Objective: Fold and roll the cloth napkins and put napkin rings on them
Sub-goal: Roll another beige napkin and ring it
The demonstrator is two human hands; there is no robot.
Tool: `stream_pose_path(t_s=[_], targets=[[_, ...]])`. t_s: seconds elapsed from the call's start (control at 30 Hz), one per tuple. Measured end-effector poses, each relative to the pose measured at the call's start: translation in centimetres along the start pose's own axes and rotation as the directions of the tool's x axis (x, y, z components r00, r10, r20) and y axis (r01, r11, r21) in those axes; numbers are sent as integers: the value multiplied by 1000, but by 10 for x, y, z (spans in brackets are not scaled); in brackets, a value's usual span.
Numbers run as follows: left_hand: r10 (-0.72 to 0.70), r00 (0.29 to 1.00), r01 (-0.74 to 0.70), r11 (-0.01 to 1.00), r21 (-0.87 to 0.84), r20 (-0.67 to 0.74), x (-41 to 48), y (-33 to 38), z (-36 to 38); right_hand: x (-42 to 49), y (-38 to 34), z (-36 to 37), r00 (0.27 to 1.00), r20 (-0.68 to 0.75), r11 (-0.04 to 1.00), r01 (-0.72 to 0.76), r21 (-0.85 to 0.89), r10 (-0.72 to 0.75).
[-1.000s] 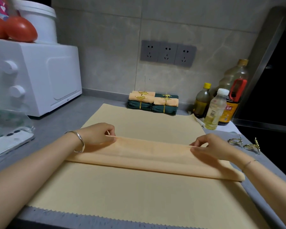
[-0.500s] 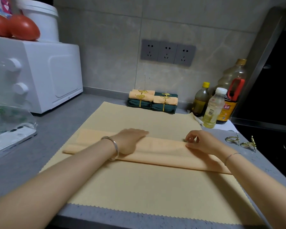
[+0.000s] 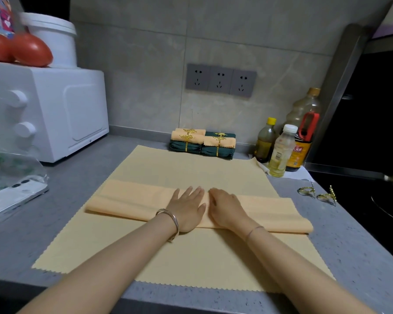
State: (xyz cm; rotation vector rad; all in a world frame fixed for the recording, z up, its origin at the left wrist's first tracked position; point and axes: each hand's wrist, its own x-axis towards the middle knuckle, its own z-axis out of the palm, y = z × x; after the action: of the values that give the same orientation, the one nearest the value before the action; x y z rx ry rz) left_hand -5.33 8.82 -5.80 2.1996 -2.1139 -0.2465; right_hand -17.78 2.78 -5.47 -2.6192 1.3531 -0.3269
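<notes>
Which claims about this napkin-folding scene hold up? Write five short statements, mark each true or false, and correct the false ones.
1. The left hand and right hand lie flat, side by side, on the folded napkin. True.
2. Two loose napkin rings lie on the counter, right of the yellow cloth. True.
3. The finished rolls lie at the counter's near edge. False: they sit at the back, by the wall.
4. The left hand holds a napkin ring. False: it holds nothing and presses the folded napkin.
5. The wall has one socket. False: three sockets sit in a row.
</notes>
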Motion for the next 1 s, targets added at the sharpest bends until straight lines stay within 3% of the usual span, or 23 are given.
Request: stream_pose_path(t_s=[0.23,0.67,0.9,1.0], targets=[[-31,999,31,999,15,-20,6,-1,4,-7,17,6,999,47,998,-5,-56,8],[-17,1000,17,1000,-14,-16,4,-2,5,-38,128,-31,973,66,971,-212,-112,220],[-25,1000,25,999,-25,-18,2,0,4,-35,132,-45,946,93,944,-297,-146,312],[-22,1000,22,999,-33,-11,1,0,3,-29,104,-39,967,46,967,-249,-56,252]])
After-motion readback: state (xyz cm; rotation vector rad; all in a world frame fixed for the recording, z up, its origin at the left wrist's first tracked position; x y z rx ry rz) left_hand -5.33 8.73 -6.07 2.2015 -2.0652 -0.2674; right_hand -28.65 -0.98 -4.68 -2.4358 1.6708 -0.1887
